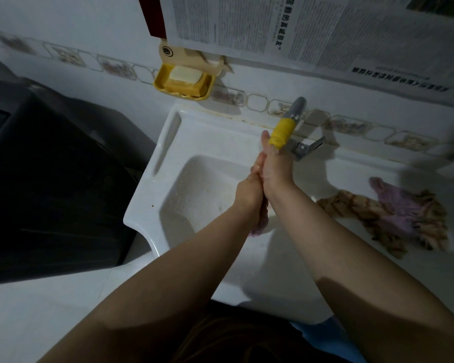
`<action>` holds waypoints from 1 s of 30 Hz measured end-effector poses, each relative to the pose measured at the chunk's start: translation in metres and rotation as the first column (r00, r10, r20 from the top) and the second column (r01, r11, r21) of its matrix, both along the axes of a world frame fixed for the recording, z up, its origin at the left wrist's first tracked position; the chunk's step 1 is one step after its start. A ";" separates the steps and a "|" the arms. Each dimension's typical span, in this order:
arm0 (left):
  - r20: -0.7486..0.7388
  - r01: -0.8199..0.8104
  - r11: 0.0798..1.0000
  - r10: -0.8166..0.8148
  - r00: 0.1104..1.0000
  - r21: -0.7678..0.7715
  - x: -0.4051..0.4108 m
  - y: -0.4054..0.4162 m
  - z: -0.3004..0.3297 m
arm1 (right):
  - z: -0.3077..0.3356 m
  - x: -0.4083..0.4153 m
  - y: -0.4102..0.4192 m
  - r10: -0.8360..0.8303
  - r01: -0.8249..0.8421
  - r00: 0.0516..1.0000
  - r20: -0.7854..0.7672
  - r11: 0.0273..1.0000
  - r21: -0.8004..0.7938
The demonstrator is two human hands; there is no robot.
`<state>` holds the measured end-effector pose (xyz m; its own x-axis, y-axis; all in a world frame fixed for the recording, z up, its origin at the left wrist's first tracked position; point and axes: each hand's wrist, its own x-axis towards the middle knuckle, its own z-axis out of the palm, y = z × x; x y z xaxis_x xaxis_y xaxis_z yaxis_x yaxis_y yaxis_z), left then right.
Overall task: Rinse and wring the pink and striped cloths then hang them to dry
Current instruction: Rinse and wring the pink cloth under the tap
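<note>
White tiled walls with a patterned border strip (116, 66) frame a dim washroom, where a person stands at a white sink (152, 189) and works under the tap. At far left sits a dark, rounded appliance (50, 179), its top level with the sink's edge. On the wall beyond the sink's left corner hangs a yellow soap dish (160, 83) holding a pale bar of soap (185, 74), and above it sheets of printed newspaper (247, 27) are fixed to the wall and run off to the right.

Both bare forearms reach from the near edge out over the basin. The left hand (248, 191) and the right hand (275, 169) are pressed together just below the tap's yellow spout cover (281, 134), fingers extended and pointing away from the camera; the right hand's fingers look straight, while the left hand's palm side is hidden, so its grip cannot be told for sure. A bit of pink cloth (260, 227) shows below the wrists, down in the basin, mostly hidden by the arms; whether either hand holds it cannot be told.

Right of the basin, on the sink's flat ledge, lies a crumpled brown striped cloth (362, 210) with another pink cloth (401, 205) bunched on top of it, both well apart from the hands. The tap's grey handle (309, 148) juts out to the right behind the hands.
</note>
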<state>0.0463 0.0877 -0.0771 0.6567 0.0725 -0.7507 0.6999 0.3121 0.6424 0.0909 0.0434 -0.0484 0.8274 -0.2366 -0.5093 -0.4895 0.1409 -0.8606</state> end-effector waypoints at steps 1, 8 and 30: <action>0.007 -0.002 1.000 0.002 1.000 -0.016 0.000 0.001 0.000 | -0.007 -0.009 -0.015 0.029 -0.024 0.997 0.068 0.997 -0.070; 0.154 -0.001 0.966 0.043 0.987 -0.260 0.006 0.057 -0.009 | -0.010 0.006 -0.053 0.233 -0.203 0.967 -0.101 0.948 0.246; 0.002 0.021 0.995 -0.021 1.000 -0.098 0.021 0.010 0.010 | -0.010 -0.025 -0.006 0.334 -0.263 0.943 -0.003 0.736 -0.624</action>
